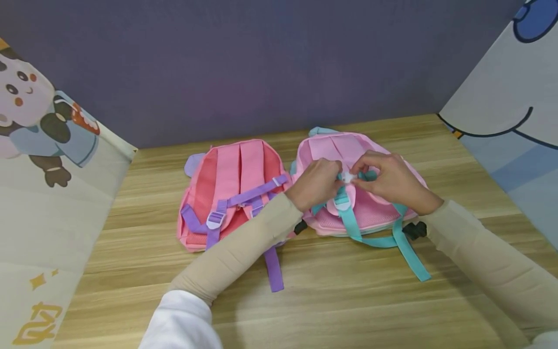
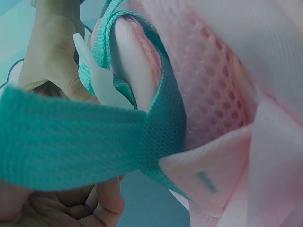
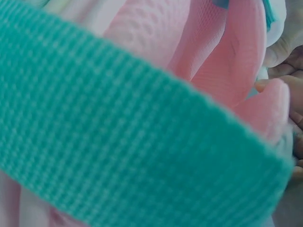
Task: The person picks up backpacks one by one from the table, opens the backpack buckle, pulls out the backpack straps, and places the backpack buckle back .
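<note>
A pale pink backpack (image 1: 375,220) lies straps-up on the table, with teal webbing straps (image 1: 350,223). Above its middle, both hands meet at a small white plastic buckle (image 1: 347,177). The left hand (image 1: 317,182) pinches the buckle from the left with curled fingers. From the other side, the right hand (image 1: 388,177) pinches it between thumb and fingertips. Close up in the left wrist view, a teal strap (image 2: 71,137) crosses in front of the hands and hides part of them. Another broad teal strap (image 3: 132,127) covers much of the right wrist view.
A coral-pink backpack (image 1: 228,194) with purple straps (image 1: 273,266) lies to the left on the wooden table (image 1: 322,310). The left forearm passes over its lower right corner. A dark grey panel (image 1: 261,72) stands behind, and printed cartoon panels flank both sides.
</note>
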### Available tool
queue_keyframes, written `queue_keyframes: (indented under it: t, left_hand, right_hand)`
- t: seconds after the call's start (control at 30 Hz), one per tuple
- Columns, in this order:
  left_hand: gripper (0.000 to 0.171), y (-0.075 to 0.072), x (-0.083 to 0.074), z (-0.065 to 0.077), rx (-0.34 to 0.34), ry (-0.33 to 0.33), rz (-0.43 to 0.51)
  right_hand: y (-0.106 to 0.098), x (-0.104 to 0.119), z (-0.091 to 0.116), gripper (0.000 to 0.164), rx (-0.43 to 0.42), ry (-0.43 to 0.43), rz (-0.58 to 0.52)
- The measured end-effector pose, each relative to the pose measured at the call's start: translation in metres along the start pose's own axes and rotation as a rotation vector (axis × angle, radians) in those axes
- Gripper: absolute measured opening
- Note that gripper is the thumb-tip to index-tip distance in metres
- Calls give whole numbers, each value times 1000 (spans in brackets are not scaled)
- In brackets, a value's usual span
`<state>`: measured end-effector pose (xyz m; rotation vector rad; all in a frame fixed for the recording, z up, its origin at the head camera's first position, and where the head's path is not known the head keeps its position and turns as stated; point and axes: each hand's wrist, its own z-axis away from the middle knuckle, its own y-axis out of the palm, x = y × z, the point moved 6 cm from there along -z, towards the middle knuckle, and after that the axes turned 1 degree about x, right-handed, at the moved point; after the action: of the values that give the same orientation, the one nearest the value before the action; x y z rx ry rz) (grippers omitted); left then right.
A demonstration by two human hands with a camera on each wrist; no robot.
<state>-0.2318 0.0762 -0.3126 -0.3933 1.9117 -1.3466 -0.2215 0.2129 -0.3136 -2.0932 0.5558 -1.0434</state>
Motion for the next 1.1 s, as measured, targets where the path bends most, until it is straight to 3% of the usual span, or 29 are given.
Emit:
queue_keyframes:
  t: [0.63,1.1]
  left_hand:
    - [11,0,1,0,-11,12,-2]
    - [7,2,1,-1,18,13,-15]
  right_hand:
    - [0,-1,0,25,10,-4,-7]
    - [1,-1,2,27,11,-20,6]
